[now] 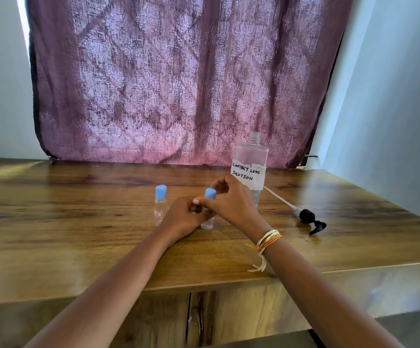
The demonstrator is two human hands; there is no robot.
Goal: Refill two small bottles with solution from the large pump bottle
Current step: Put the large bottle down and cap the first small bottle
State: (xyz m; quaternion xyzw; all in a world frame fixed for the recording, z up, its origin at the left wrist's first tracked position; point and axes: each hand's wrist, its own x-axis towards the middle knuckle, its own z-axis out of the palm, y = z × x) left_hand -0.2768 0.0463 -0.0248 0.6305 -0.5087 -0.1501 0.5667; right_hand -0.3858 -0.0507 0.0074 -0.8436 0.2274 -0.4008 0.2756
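Blue cap (210, 193) sits upright atop the right small bottle (207, 223); your left hand (185, 218) wraps its body near the table (78, 197); your right hand (231, 202) pinches the cap from above; the twist axis is vertical; the large bottle (250, 169) stands just behind.

- Blue caps (161, 191) on both clear small bottles (160, 209)
- Black pump head (311, 220)
- Mauve damask-patterned curtain (178, 84)
- Brown wood-grain table (78, 197)
- Orange-and-cream thread bracelet (269, 238)
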